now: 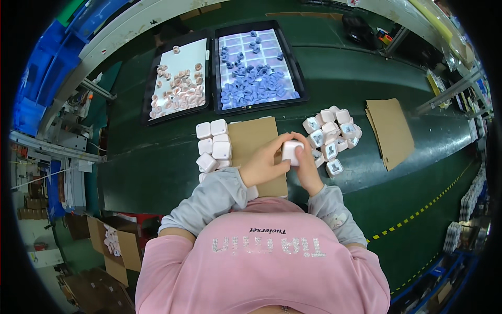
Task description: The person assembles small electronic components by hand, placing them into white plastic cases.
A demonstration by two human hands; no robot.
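Between both hands I hold a small white box [292,152] with rounded corners, above a brown cardboard sheet. My left hand [265,161] grips it from the left, fingers curled over its far side. My right hand [307,166] closes on it from the right, thumb against its face. To the left, similar white boxes [221,150] stand in rows, some stacked or tilted. A loose heap of white boxes [330,131] lies to the right, several showing a dark-and-silver opening. The cardboard sheet [254,137] lies flat under my hands.
Beyond my hands, one black tray [209,78] holds pale pink curled pieces [183,89]; another black tray [299,78] holds blue ones [256,83]. Folded cardboard [391,131] lies at right on the green table [151,167]. An open carton [132,250] stands at lower left.
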